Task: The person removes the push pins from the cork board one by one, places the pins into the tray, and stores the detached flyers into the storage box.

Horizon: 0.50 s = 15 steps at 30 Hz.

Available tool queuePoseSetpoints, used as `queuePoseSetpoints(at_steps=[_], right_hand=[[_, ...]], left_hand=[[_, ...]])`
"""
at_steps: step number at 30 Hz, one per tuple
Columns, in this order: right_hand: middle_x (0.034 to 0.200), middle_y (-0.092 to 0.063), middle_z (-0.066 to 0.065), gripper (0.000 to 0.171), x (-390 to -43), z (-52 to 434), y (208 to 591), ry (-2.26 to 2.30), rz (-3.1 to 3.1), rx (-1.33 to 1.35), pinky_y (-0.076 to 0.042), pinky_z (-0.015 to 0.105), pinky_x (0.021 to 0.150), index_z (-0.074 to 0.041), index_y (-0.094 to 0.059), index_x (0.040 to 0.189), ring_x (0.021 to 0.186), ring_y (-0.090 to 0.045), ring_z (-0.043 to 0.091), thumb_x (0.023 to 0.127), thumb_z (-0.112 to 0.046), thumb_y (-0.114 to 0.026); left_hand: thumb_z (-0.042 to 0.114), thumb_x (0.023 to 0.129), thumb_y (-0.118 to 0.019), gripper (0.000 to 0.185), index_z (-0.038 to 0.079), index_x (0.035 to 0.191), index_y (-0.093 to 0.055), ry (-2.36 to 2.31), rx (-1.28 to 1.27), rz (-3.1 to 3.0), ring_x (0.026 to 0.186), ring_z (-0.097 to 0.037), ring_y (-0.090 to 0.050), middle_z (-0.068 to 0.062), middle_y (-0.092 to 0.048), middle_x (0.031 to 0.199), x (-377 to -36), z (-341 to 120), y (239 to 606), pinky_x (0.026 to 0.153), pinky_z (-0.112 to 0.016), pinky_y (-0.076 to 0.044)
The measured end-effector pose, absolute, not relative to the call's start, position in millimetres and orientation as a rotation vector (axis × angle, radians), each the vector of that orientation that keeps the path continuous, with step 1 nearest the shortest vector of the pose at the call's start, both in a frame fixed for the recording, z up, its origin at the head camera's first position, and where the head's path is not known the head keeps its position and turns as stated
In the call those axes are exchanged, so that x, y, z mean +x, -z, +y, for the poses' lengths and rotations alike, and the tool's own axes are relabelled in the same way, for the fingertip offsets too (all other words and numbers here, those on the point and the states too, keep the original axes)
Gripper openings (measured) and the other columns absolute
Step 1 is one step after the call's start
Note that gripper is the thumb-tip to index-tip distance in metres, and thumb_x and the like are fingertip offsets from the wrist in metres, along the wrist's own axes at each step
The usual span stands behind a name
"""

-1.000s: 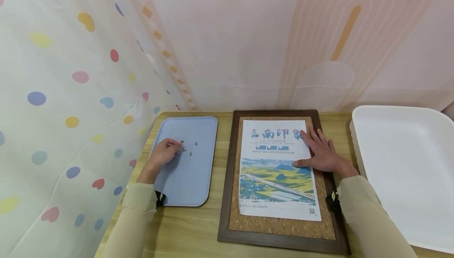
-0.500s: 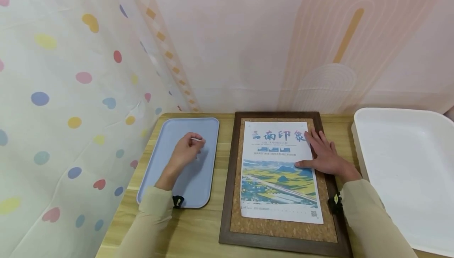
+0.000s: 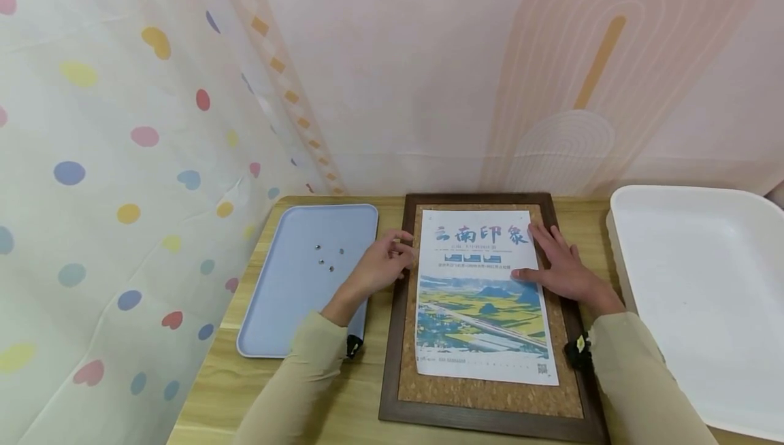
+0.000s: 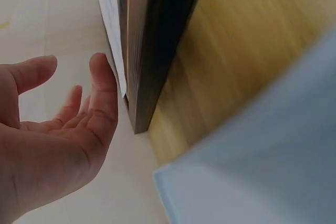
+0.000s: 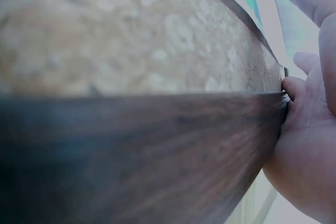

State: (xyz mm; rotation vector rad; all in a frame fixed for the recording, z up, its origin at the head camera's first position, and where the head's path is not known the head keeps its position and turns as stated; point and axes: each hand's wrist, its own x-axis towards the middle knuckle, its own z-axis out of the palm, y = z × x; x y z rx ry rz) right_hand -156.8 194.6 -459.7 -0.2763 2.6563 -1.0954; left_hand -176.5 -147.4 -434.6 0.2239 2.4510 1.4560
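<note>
Nearest me on the bench (image 3: 306, 390), the poster (image 3: 478, 309) lay face up on the cork board (image 3: 392, 336), its near edge free and flat. I judged it to be thin, limp paper, light enough to skate on the cork and easy to crease, so it would want pressing flat rather than pinching, and any lift should start at a corner. The board, in its dark wooden frame, looked stiff and the heavier of the two; I would take it by the frame's long sides.

Further in, my right hand (image 3: 560, 268) rested on the poster's right edge, fingers straight and spread, pinning the sheet down. My left hand (image 3: 380, 265) sat at the board's left rim beside the poster's far left corner, fingers loosely curved and parted; I could make out nothing between them.

Left of that, a few small metal pins (image 3: 331, 269) lay loose on the blue tray (image 3: 294, 316). They looked tiny, hard and prone to roll, best nipped by the head between thumb and forefinger.
</note>
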Motion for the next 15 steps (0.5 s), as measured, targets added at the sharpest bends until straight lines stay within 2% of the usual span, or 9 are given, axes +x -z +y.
queuePoseSetpoints(at_steps=[6,15], right_hand=[[0.165,0.002,0.018,0.104,-156,195,461,1.138,2.64,-0.255,0.013,0.068,0.11,-0.009,-0.005,0.16,0.149,0.016,0.04,0.087,-0.044,-0.071],[0.165,0.001,0.018,0.102,-156,194,460,1.171,2.638,-0.237,0.014,0.067,0.111,-0.009,-0.007,0.16,0.149,0.017,0.039,0.088,-0.043,-0.071]], left_hand=[[0.024,0.102,-0.057,0.041,0.009,0.138,-0.047,-1.416,0.208,2.425,0.088,-0.019,-0.065,-0.009,-0.065,0.117,-178,-138,443,0.076,-0.036,-0.055],[0.026,0.101,-0.059,0.04,0.01,0.136,-0.049,-1.418,0.137,2.449,0.087,-0.019,-0.065,-0.01,-0.065,0.113,-180,-130,445,0.076,-0.037,-0.055]])
